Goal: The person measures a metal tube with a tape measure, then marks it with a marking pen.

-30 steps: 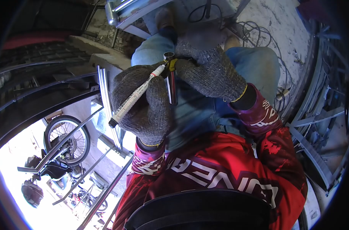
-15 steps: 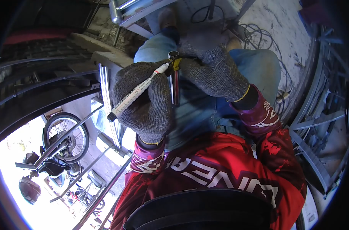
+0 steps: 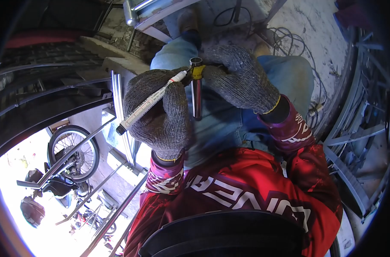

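My left hand [image 3: 158,113], in a grey knit glove, is closed around a white marker [image 3: 150,103] with a dark end. The marker's tip points up and right, close to a shiny metal tube [image 3: 196,98] with an open round end. A yellow strip [image 3: 198,72], which looks like a piece of measuring tape, lies across the tube just below that end. My right hand [image 3: 244,79], gloved alike, pinches the strip at the tube's right side. Some of its fingertips are hidden. The tube is between my hands, above my jeans.
A metal frame [image 3: 169,17] stands ahead of my legs. Cables [image 3: 289,40] lie on the floor at upper right. Metal bars [image 3: 353,175] are stacked at the right. Long shiny tubes [image 3: 123,115] and a motorcycle wheel [image 3: 75,153] are at the left.
My left hand and the marker have shifted slightly left, with the marker tip a little off the tube. The tube and strip have moved slightly right. Both grips stay the same.
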A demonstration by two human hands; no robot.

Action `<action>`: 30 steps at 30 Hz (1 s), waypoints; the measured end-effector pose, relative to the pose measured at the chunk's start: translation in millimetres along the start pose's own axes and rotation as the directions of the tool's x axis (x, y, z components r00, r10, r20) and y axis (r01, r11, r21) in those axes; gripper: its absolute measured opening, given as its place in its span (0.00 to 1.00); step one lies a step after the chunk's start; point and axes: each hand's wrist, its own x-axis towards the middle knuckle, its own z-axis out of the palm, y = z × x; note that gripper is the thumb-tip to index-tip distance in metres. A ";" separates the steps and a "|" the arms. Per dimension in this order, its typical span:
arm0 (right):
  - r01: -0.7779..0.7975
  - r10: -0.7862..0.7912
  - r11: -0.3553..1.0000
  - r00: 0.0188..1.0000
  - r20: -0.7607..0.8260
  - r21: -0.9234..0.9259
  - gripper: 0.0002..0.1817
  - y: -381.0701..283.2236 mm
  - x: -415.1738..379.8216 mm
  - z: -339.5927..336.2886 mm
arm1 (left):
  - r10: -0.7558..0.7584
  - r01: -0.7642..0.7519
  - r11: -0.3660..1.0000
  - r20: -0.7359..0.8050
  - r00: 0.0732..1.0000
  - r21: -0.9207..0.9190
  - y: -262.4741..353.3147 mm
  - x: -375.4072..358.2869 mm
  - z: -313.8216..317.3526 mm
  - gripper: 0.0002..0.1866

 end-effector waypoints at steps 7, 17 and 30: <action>-0.042 0.042 0.999 0.999 0.031 -0.012 0.10 -2.3 0.0 -1.9 | 0.037 -0.036 0.999 0.059 0.998 -0.019 -9.7 -2.7 -5.1 0.14; 0.042 -0.041 0.999 0.998 0.042 -0.012 0.07 0.7 0.9 -2.0 | -0.020 0.020 0.999 0.009 1.000 -0.045 -12.0 -3.0 -6.8 0.10; -0.266 0.246 0.838 0.964 0.105 0.476 0.06 27.2 -3.1 -12.2 | -0.157 0.162 0.938 0.042 0.987 -0.307 -2.4 3.8 -11.0 0.18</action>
